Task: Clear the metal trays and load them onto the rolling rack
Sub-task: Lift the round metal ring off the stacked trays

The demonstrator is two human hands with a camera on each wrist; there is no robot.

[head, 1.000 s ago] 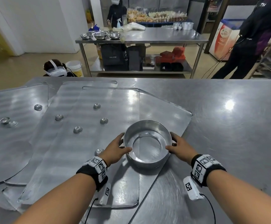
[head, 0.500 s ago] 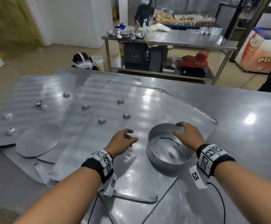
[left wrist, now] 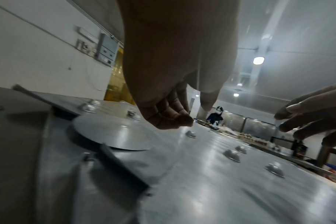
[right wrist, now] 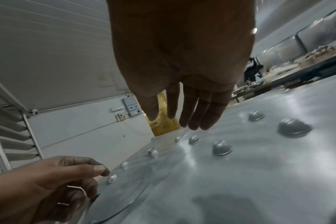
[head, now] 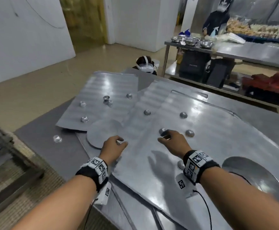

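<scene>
1. Both hands are now off the round shallow metal cake ring (head: 258, 176); a second ago they were gripping its sides. It is sitting at the near right of the table, resting partly on the topmost tray.
2. The right hand (head: 173, 143) is hovering over the topmost flat rectangular metal tray (head: 218, 141), fingers loosely spread and holding nothing, fingertips just above a small upturned silver tart cup (head: 162, 130).
3. The left hand (head: 113, 147) is hovering low near the flat round metal disc (head: 102, 131), fingers lightly curled, nothing visible between them.
4. The head view has been swinging left since then, so the rolling rack frame (head: 0, 146) is showing at the left edge.
5. The three overlapping trays are lying fanned on the steel worktable (head: 40, 130), still dotted with more small cups (head: 183, 115); one cup (head: 57, 138) is sitting off the trays on the bare tabletop.
6. Judgement: the ring is done with, and the cup pick-up is starting. No tray is clear yet, so loading is still well off.
</scene>
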